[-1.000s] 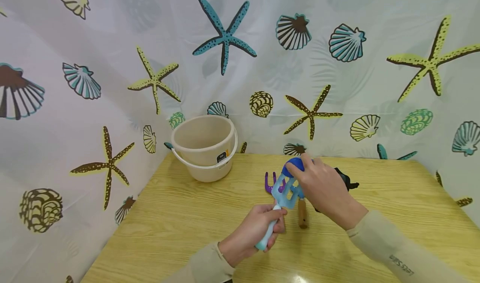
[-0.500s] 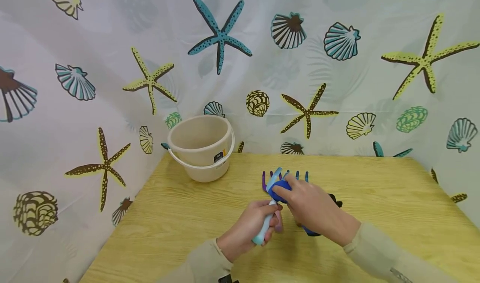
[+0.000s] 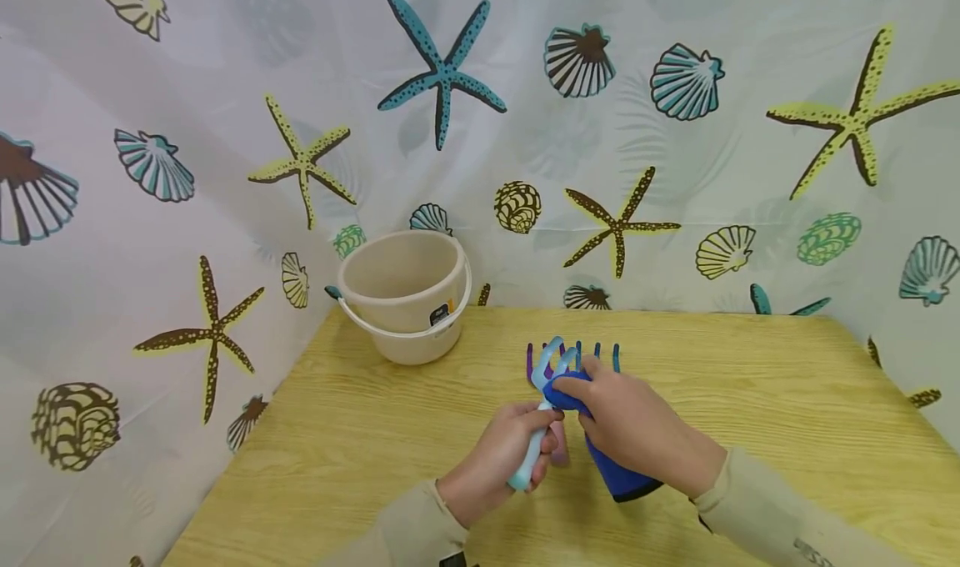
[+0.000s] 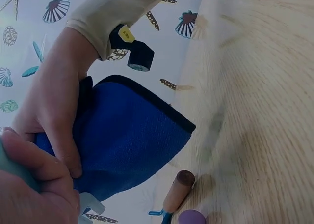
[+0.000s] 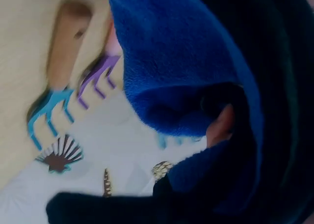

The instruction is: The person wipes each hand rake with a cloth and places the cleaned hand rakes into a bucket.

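Observation:
My left hand (image 3: 501, 454) grips the pale blue handle of a small garden fork (image 3: 529, 459), its tines tilted up and away. My right hand (image 3: 637, 423) holds a bunched blue cloth (image 3: 567, 388) with dark edging against the base of the tines. The cloth's loose part (image 4: 132, 135) hangs below the right hand and fills much of the left wrist view. Behind the hands, a blue hand rake (image 5: 49, 111) with a wooden handle and a purple hand rake (image 5: 98, 81) with a pink handle lie on the table, both partly hidden in the head view.
A cream bucket (image 3: 405, 321) with a white handle stands at the back left of the wood-grain table (image 3: 360, 459). A curtain (image 3: 517, 133) printed with shells and starfish encloses the back and sides.
My right hand has moved down and left, bringing the cloth from the tine tips to the base of the tines. More cloth now hangs below that hand. The left hand keeps its grip.

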`<action>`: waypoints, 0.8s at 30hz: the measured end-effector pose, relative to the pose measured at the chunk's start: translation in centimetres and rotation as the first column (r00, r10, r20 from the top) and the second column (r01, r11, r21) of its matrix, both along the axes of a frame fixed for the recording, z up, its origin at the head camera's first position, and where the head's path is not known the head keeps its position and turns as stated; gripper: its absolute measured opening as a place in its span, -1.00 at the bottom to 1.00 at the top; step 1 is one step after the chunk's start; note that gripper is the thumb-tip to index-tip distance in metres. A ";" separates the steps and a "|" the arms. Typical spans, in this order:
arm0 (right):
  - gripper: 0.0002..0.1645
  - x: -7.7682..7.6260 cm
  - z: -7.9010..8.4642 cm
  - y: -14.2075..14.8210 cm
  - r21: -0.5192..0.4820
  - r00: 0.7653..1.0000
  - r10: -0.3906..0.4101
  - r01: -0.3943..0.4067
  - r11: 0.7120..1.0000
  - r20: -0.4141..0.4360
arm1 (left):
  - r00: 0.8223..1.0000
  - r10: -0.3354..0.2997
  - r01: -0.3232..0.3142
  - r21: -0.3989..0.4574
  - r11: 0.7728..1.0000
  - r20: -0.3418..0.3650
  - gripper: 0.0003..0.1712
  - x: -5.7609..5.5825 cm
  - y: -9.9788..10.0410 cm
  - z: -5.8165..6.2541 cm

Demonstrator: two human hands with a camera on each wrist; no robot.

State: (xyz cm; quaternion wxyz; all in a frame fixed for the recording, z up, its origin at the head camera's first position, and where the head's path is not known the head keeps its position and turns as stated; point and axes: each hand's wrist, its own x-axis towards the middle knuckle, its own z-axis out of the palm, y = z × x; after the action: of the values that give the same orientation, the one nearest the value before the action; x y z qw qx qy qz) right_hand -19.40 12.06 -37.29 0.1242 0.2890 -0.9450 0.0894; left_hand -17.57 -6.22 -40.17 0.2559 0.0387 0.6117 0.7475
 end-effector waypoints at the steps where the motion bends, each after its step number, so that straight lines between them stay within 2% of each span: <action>1: -0.51 0.2 0.2 0.0 -0.011 1.000 0.005 -0.005 1.000 0.022 | 1.000 0.000 0.000 0.006 1.000 0.000 -0.75 -0.1 -0.1 0.0; 3: -0.51 0.4 0.4 -0.1 -0.004 0.999 0.016 -0.016 1.000 0.035 | 1.000 -0.002 0.002 0.014 1.000 0.001 -0.75 -0.2 -0.2 0.0; 8: -0.48 0.1 0.1 0.0 0.077 0.999 -0.005 0.007 0.997 -0.032 | 1.000 -0.011 0.011 0.022 1.000 0.018 -0.79 -0.3 -0.2 0.0; 11: -0.50 -0.5 -0.6 0.3 0.127 0.993 -0.009 0.023 0.992 -0.114 | 0.999 -0.005 0.004 0.024 1.000 0.042 -0.79 -0.2 -0.3 -0.1; 15: -0.54 -1.2 -1.3 0.8 0.123 0.981 -0.022 0.046 0.991 -0.195 | 0.999 -0.011 0.009 0.044 0.999 0.045 -0.75 -0.1 -0.4 -0.2; 17: -0.53 -1.1 -1.3 0.9 0.096 0.985 -0.028 0.045 0.994 -0.168 | 0.999 -0.019 0.016 0.055 0.998 0.041 -0.76 -0.1 -0.4 -0.2; 22: -0.52 0.0 -0.4 0.6 0.004 1.000 -0.017 0.017 1.000 0.005 | 0.999 -0.031 0.029 0.071 0.997 0.034 -0.80 -0.3 -0.7 -0.4; 24: -0.51 0.3 0.0 0.4 -0.015 0.999 -0.007 0.008 1.000 0.036 | 0.999 -0.030 0.028 0.073 0.997 0.028 -0.79 -0.4 -0.7 -0.4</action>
State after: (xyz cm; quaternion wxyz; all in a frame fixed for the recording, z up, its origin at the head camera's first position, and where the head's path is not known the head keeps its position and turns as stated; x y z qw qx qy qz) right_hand -19.08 12.49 -37.30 0.1099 0.2827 -0.9475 0.1015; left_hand -17.97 -6.97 -40.57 0.2739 0.0461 0.5799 0.7659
